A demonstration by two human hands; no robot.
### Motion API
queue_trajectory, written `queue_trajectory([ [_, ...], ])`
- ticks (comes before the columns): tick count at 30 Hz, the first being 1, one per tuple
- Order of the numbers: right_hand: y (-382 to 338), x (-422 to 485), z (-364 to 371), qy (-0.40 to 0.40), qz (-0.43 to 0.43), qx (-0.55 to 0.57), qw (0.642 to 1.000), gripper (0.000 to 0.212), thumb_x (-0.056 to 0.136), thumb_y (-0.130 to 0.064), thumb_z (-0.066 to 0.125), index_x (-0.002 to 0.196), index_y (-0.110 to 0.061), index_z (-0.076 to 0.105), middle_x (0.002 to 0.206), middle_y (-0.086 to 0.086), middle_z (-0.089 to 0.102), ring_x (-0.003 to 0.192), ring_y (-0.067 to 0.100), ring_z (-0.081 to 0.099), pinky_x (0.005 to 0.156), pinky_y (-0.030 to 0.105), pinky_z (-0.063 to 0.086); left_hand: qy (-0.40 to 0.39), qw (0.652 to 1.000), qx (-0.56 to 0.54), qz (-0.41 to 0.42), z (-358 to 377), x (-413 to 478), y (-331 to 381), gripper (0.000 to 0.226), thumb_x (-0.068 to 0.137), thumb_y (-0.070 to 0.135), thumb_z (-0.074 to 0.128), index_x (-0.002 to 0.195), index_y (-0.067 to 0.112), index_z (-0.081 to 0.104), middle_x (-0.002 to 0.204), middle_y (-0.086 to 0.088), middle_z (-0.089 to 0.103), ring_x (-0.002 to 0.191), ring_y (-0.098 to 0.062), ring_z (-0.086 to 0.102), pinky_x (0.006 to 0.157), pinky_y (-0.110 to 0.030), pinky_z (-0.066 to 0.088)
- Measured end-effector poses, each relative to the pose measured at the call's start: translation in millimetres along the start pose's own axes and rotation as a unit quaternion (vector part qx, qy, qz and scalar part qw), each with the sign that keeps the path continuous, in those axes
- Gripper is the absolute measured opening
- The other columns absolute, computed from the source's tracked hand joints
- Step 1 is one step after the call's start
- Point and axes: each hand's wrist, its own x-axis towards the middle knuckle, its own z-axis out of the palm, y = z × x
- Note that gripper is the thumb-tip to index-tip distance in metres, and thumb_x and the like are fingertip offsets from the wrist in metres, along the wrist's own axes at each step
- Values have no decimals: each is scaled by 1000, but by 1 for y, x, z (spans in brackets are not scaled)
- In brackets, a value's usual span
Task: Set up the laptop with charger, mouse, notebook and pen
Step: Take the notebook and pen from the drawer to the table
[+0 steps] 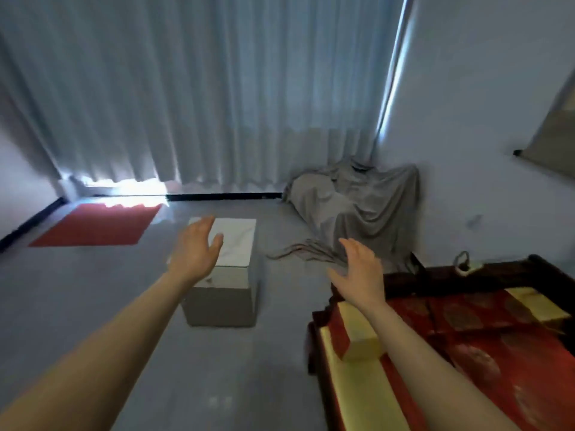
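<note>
No laptop, charger, mouse, notebook or pen shows in the head view. My left hand (196, 247) is stretched out in front of me, palm turned inward, fingers apart and holding nothing, in front of a grey box-shaped stand with a white top (236, 241). My right hand (361, 272) is raised the same way, fingers apart and holding nothing, above the floor at the left end of a dark wooden bench (435, 272).
The bench carries red and gold cushions (466, 353) at the lower right. A grey cloth covers a piece of furniture (357, 200) in the corner. A red mat (96, 225) lies on the grey floor at left. Pale curtains (202, 88) hang along the far wall.
</note>
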Motion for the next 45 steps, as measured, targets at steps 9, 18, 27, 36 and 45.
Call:
queue_trajectory([
  [9, -147, 137, 178, -152, 9, 138, 979, 61, 85, -22, 64, 140, -10, 40, 144, 12, 44, 132, 28, 38, 106, 33, 31, -92, 988, -16, -121, 12, 102, -195, 55, 95, 26, 44, 144, 3, 34, 146, -21, 42, 133, -37, 40, 110, -42, 28],
  [18, -185, 291, 383, -221, 29, 120, 967, 56, 83, -19, 63, 135, -13, 44, 139, 9, 47, 130, 26, 40, 106, 39, 36, -160, 976, 15, -148, 144, 258, -352, 55, 94, 24, 49, 144, 8, 35, 145, -17, 45, 132, -37, 39, 108, -44, 34],
  [27, -186, 348, 574, -266, 59, 63, 960, 56, 88, -21, 56, 140, -20, 37, 142, 2, 42, 128, 21, 37, 96, 33, 39, -288, 951, 95, -60, 325, 347, -487, 61, 98, 40, 33, 151, 20, 11, 162, -5, 4, 149, -24, 1, 119, -49, 10],
  [36, -203, 307, 680, -279, 72, 36, 957, 53, 80, -15, 57, 132, -18, 48, 127, 7, 51, 116, 28, 48, 86, 41, 50, -312, 939, 145, 28, 408, 352, -577, 60, 97, 47, 16, 151, 29, -1, 161, -1, -11, 148, -18, -12, 117, -52, -5],
  [45, -209, 306, 750, -378, 77, -61, 921, 68, 82, -23, 55, 144, -21, 29, 150, -1, 32, 132, 24, 34, 96, 42, 42, -253, 951, 170, 54, 421, 344, -585, 60, 95, 47, 9, 151, 27, -1, 162, -3, -6, 148, -19, -8, 117, -52, -3],
])
